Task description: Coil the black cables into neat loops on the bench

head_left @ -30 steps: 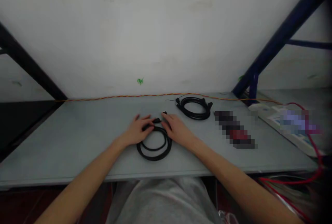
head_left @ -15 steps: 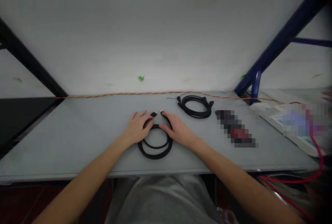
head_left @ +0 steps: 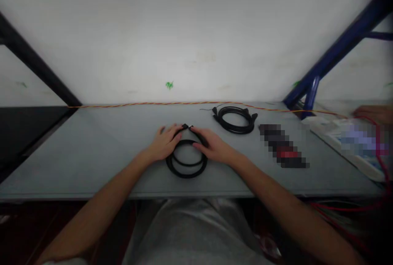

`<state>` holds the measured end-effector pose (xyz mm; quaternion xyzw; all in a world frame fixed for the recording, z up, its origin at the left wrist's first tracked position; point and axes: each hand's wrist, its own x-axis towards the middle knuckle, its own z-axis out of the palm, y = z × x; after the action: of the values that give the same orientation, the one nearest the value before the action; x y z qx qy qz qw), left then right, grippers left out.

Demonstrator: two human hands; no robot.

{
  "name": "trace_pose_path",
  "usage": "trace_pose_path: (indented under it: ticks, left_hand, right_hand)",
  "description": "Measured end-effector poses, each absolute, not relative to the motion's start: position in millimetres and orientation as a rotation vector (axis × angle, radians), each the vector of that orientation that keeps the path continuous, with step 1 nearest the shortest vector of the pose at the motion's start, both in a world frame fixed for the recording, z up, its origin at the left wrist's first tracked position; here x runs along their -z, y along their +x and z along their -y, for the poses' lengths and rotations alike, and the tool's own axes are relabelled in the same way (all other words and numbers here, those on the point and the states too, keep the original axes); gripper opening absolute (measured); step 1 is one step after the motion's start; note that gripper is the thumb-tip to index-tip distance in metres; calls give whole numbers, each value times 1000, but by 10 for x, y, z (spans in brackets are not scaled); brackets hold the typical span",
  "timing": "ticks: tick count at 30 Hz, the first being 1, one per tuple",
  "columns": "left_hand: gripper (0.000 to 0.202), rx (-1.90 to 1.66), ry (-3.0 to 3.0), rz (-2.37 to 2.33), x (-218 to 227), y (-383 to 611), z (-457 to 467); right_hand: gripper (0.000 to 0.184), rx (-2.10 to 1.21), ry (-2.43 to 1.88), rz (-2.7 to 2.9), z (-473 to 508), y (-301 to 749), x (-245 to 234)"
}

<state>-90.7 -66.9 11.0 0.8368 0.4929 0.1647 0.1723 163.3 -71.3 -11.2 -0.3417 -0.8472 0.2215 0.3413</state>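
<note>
A coiled black cable lies on the grey table in front of me. My left hand rests on the coil's left side, fingers bent over the cable near one of its plug ends. My right hand lies on the coil's right side, fingers curled on the cable near the other plug end. The two plug ends meet at the far side of the coil, between my fingertips.
A second coiled black cable lies further back to the right. A twisted orange-yellow wire runs along the back edge. Red wires and a white box sit at right, with another person's hand. Blue frame bars rise right.
My fingers have drawn the cable's two plug ends together at the far side of the coil. The view has tilted down slightly. Another person's hand has appeared at the right edge.
</note>
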Motion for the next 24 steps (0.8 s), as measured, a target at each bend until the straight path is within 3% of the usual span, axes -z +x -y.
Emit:
trace_pose_path:
  ticks: [7,11,14,18,24]
  left_hand:
    - [55,-694,2331,-1271,-471,-1029,822]
    - [59,-518,2589,-1104,-644,-1062,1277]
    - [44,-406,2696,-994,-537,-1048,1590]
    - [19,-511,2714,-1020,-310,-971,1768]
    - [19,-408,2945,-1117,-241,-733,1776]
  right_hand:
    - [42,-510,-956,2084,677,1754,-39]
    - [35,-464,-894,2204,923,1788,-261]
    - [32,-457,-805,2393,1273,1715,-358]
    - [33,-382,-812,2582,1671,1580,-292]
    - [19,-433,-891,2562,1835,1505,-237]
